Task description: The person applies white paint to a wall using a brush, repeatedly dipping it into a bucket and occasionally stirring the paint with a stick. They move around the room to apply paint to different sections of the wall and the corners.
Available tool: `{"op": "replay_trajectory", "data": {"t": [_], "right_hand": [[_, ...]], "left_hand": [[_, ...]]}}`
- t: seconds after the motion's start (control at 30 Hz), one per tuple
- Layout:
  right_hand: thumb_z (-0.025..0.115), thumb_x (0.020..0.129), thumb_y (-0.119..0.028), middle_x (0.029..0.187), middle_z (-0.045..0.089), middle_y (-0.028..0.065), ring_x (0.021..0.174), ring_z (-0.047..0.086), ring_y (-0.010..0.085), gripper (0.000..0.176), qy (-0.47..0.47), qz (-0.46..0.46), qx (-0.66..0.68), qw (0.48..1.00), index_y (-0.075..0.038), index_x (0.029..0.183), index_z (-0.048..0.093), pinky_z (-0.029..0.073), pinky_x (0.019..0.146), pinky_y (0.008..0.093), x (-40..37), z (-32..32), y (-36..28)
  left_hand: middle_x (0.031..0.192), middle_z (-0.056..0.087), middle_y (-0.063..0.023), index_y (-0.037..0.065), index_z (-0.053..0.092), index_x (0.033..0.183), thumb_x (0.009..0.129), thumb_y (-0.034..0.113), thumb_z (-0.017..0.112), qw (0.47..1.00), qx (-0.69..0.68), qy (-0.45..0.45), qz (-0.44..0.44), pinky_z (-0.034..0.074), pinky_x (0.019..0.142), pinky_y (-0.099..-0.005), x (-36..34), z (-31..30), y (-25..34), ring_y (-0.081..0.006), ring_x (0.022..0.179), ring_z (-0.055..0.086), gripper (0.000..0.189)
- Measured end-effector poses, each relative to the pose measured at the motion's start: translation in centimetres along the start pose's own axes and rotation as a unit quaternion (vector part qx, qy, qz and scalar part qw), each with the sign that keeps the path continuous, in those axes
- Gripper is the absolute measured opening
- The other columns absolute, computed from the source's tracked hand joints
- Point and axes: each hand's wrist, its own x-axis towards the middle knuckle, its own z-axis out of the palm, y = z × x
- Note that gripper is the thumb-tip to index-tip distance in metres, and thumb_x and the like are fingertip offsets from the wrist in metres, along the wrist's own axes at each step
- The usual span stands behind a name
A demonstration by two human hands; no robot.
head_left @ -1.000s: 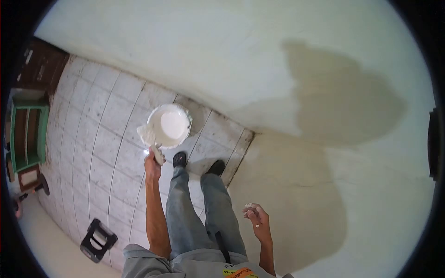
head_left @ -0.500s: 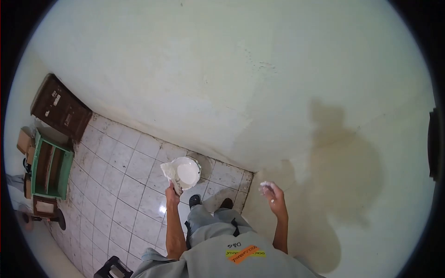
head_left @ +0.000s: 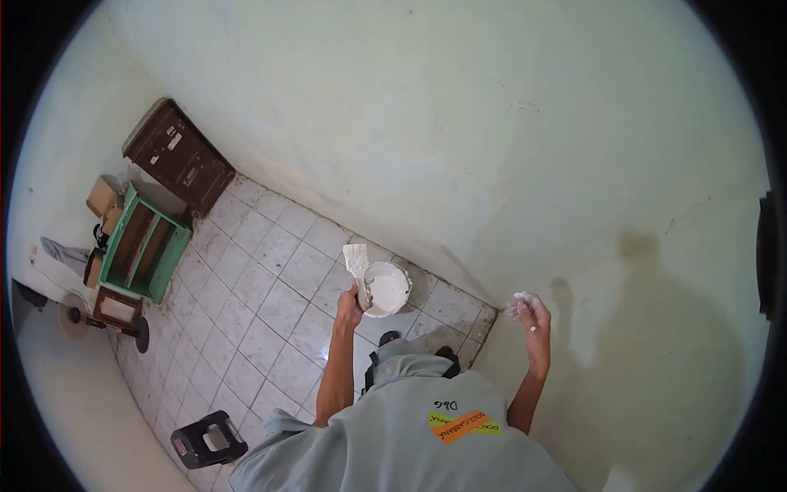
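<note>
My left hand (head_left: 350, 308) is closed round the handle of a putty knife (head_left: 357, 258), whose broad blade points away from me and is coated in white paste. Just right of the knife is a round bucket (head_left: 400, 289) of thick white paste, with smears along its rim; the handle overlaps the bucket's near-left edge in this view. My right hand (head_left: 533, 318) is held up in front of the wall, its fingers loosely bent and apart, with white paste on the fingertips and a spot on the palm.
A pale green wall (head_left: 426, 131) rises ahead and to the right, meeting a tiled floor (head_left: 266, 303). To the left stand a brown cabinet (head_left: 184, 160), a green shelf unit (head_left: 168, 261) and a fan (head_left: 74, 315). A black step stool (head_left: 190, 443) is at lower left.
The view has turned, so the room appears shifted right. My left hand has rotated the putty knife, whose blade now points more straight ahead beside the bucket. My right hand stays raised.
</note>
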Motion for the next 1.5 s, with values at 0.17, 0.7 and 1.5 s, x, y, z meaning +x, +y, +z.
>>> {"op": "replay_trajectory", "data": {"t": [0.17, 0.7, 1.5], "right_hand": [[0.049, 0.089, -0.012, 0.089, 0.06, 0.0075, 0.078, 0.055, 0.0118, 0.022, 0.008, 0.016, 0.031, 0.999, 0.002, 0.104, 0.055, 0.044, 0.07, 0.025, 3.6, -1.6, -0.6], [0.049, 0.089, -0.011, 0.088, 0.058, 0.0083, 0.081, 0.055, 0.0122, 0.02, 0.04, -0.005, 0.029, 0.999, 0.003, 0.104, 0.053, 0.045, 0.072, 0.0253, -0.2, -2.0, 0.0], [0.05, 0.089, -0.007, 0.093, 0.06, 0.0095, 0.084, 0.059, 0.0156, 0.017, 0.113, 0.019, 0.009, 0.993, 0.003, 0.102, 0.054, 0.047, 0.073, 0.0279, 1.1, -4.9, 1.1]], "left_hand": [[0.08, 0.054, -0.0062, 0.002, 0.051, 0.108, 0.096, 0.034, 0.034, 0.999, 0.032, 0.004, 0.013, 0.043, 0.055, -0.0294, 0.8, 2.8, 2.1, -0.0168, 0.064, 0.051, 0.038], [0.079, 0.057, -0.0052, 0.0, 0.054, 0.104, 0.095, 0.024, 0.036, 0.98, 0.127, -0.149, 0.032, 0.044, 0.055, -0.0262, -2.1, 11.2, 2.8, -0.0128, 0.063, 0.052, 0.032], [0.049, 0.042, 0.0013, 0.005, 0.05, 0.066, 0.093, 0.025, 0.045, 0.956, 0.23, -0.096, 0.153, 0.027, 0.031, -0.0246, 13.1, 30.4, -3.5, -0.0083, 0.035, 0.036, 0.034]]}}
